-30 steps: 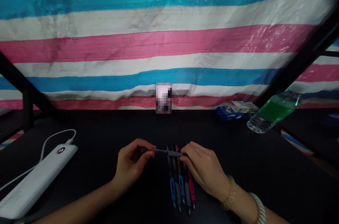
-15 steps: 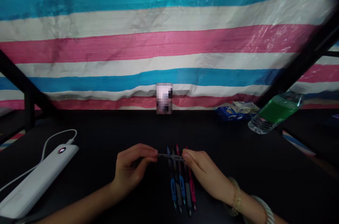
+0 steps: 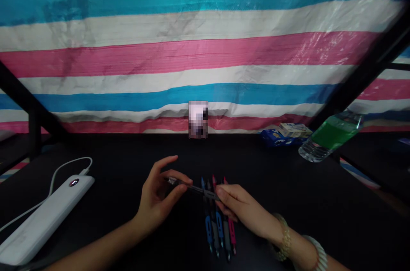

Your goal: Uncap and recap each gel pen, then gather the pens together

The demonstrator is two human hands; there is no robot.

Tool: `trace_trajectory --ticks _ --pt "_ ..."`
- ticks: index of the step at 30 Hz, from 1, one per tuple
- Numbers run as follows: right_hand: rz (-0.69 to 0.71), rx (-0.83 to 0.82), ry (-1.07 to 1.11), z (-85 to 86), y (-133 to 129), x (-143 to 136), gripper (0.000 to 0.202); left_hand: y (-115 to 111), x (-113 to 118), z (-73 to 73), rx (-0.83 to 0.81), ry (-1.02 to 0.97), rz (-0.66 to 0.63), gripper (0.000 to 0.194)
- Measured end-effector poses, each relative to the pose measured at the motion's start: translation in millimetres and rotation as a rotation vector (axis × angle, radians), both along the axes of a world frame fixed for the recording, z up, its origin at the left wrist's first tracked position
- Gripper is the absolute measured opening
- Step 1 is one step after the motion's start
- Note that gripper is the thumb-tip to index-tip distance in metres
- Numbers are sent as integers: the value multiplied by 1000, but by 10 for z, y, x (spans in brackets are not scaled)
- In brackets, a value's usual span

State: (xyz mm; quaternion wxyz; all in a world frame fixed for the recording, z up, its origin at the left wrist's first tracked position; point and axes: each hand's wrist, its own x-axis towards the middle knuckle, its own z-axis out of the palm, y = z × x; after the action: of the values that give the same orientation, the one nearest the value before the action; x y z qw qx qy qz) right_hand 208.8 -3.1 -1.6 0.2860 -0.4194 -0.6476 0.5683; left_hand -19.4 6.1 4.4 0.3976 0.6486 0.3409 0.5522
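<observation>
A grey pen is held between my two hands, slanting slightly down to the right above the table. My left hand pinches its left end between thumb and a finger, with the index finger raised; a clear, shiny end pokes out behind the fingertips. The fingers of my right hand are closed on the grey grip at the other end. Beneath it, several pens lie side by side, among them a blue pen and a pink pen. My right hand partly covers some of them.
A white power bank with a white cable lies at the left. A bottle of green liquid leans at the right, beside small blue and pale packets. A pixelated object stands at the back against striped sheeting.
The left index finger has lifted, and a clear end of the pen now shows behind the left fingertips. The pen's right end has tilted down, with my right hand slightly further left.
</observation>
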Motion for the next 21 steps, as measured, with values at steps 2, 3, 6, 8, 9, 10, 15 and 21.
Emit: trace_trajectory --ticks 2,3,6,8,9,10,15,21 --pt "45 84 -56 39 -17 -5 55 18 16 1 -150 -136 -60 53" --pt "58 119 -76 60 -25 -5 53 29 20 -2 -207 -193 -76 51" --pt "41 194 -84 100 -42 6 48 64 19 -14 -313 -324 -81 49" --pt "-9 221 -56 109 -41 18 46 87 12 -17 -335 -362 -81 47" --pt "-41 223 -43 111 -37 24 46 96 9 -15 -341 -368 -83 45" --pt "-73 222 -32 113 -31 29 46 102 7 -13 -344 -368 -89 44" --pt "-185 224 -9 115 7 43 47 109 6 -16 -385 -339 -170 47" --pt "-212 218 18 57 21 54 48 139 0 -58 -417 -305 -147 35"
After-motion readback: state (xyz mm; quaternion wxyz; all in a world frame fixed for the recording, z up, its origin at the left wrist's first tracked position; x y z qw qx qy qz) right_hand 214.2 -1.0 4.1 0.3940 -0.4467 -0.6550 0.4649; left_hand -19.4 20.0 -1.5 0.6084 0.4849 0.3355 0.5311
